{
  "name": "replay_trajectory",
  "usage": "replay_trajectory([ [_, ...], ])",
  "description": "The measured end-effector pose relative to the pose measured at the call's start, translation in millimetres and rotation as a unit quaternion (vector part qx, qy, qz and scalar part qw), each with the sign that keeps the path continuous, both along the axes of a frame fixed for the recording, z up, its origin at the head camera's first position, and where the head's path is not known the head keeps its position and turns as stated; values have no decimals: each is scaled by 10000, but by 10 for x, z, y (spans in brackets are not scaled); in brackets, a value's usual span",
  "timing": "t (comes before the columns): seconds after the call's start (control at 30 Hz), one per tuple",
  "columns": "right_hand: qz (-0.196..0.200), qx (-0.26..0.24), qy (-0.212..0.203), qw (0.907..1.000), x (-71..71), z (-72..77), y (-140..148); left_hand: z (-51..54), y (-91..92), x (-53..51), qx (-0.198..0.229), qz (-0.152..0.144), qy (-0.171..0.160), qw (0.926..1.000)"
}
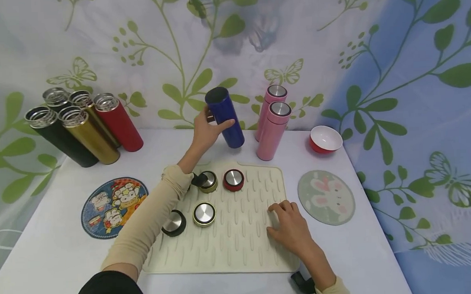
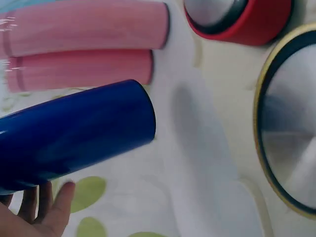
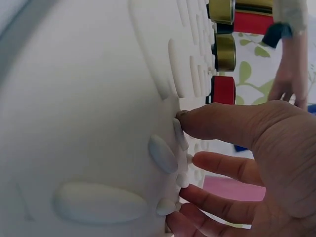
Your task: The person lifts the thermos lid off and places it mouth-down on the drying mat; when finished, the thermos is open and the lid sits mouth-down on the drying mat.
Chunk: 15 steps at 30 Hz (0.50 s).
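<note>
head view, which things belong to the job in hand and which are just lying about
Likely part of the job:
blue bottle, held in the left hand
cream mat, under the right hand
four lids on that mat
five open bottles
two pink bottles, lids on

Probably just lying about:
red bowl
round blue coaster
round green coaster

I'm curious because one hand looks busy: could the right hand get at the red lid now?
Probably yes: the right hand looks empty, and only bare mat lies between it and the red lid. The left hand, holding the blue bottle, seems out of the way.
</note>
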State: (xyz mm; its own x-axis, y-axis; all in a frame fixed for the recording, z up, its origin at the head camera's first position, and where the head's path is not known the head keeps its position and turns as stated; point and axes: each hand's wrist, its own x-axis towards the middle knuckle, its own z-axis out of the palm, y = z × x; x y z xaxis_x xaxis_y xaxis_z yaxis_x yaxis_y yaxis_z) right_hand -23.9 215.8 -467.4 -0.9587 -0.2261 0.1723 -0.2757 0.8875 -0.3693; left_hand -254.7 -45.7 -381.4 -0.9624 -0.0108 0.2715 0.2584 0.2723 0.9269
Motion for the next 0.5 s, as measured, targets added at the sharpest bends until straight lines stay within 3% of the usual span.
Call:
replay_trajectory([
  [0.1, -2, -6, 2, 10000, -9, -15, 28, 101, -103, 195, 769, -179, 216, 9966],
  [0.23, -10, -27, 16, 10000, -13, -29, 32, 244, -204, 438, 1687, -568, 382, 9833],
  [0.37, 73, 36, -50, 10000, -27, -29, 21, 348, -297, 701, 1997, -826, 379, 9756],
  [0.5, 121, 125, -92, 9998, -44, -9, 12, 411, -356, 942, 2029, -1090, 413, 9722],
])
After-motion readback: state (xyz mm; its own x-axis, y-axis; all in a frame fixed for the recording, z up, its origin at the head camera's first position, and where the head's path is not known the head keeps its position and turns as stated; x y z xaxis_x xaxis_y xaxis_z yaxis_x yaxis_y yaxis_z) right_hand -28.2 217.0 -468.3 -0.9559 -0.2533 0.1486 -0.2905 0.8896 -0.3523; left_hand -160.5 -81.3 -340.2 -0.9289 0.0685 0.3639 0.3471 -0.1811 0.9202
